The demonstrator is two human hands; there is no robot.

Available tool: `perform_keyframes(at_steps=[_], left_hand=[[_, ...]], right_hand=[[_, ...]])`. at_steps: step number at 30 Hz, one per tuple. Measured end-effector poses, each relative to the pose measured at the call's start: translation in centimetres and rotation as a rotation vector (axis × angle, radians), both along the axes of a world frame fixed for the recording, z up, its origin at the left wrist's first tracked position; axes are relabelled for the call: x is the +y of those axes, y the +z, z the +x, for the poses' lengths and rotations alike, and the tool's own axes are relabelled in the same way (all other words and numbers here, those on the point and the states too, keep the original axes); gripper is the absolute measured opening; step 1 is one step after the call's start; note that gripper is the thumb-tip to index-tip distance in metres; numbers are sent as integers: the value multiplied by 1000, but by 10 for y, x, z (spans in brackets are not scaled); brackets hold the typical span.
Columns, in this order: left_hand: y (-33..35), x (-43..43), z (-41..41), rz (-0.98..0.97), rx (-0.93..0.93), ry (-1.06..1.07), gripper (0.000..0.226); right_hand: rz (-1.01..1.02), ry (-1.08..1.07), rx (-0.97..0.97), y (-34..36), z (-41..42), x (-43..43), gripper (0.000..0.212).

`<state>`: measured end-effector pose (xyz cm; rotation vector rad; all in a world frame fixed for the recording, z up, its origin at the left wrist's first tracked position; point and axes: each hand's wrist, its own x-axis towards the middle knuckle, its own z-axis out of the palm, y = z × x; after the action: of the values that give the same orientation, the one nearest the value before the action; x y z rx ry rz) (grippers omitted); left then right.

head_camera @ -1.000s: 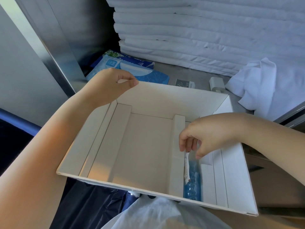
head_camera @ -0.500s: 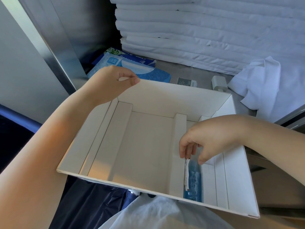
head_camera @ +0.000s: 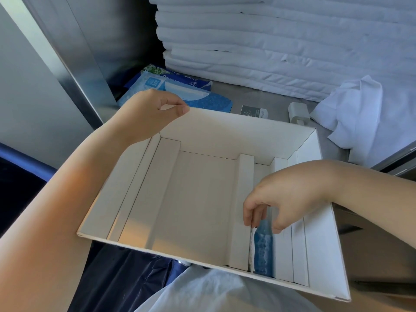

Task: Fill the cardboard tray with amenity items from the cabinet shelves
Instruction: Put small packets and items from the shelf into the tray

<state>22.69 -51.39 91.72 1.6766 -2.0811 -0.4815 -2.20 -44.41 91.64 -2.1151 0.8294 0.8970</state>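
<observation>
The right hand [head_camera: 286, 197] is pinching the blue packet [head_camera: 263, 251], fingers [head_camera: 248, 212] and thumb clamped on its top end, the rest standing in the narrow slot below them. The left hand [head_camera: 146, 113] is pinching the cardboard tray [head_camera: 225, 131] at its far corner. Best practice: steadying the tray level and easing the packet down flat beside the divider [head_camera: 239, 221].

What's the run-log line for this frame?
left hand: holds cardboard tray rim | right hand: pinches blue packet in narrow slot

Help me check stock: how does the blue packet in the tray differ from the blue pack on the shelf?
The packet stands on edge in a narrow slot of the tray; the pack lies flat. The right hand pinches the packet; no hand holds the pack. Both are blue with white.
</observation>
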Motion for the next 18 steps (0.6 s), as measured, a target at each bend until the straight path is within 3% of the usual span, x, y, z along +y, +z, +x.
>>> perform_keyframes(at_steps=[6, 10, 14, 18], left_hand=[[0, 0, 1, -6, -1, -6, 33], [1, -1, 0, 2, 4, -4, 32], [0, -2, 0, 20, 15, 0, 32], [0, -2, 1, 21, 11, 2, 32]], right_hand=[[-29, -21, -14, 0, 0, -2, 39], [-72, -126, -136, 6, -4, -8, 30], [-110, -289, -416, 29, -8, -20, 19], [-249, -514, -815, 56, -16, -41, 15]])
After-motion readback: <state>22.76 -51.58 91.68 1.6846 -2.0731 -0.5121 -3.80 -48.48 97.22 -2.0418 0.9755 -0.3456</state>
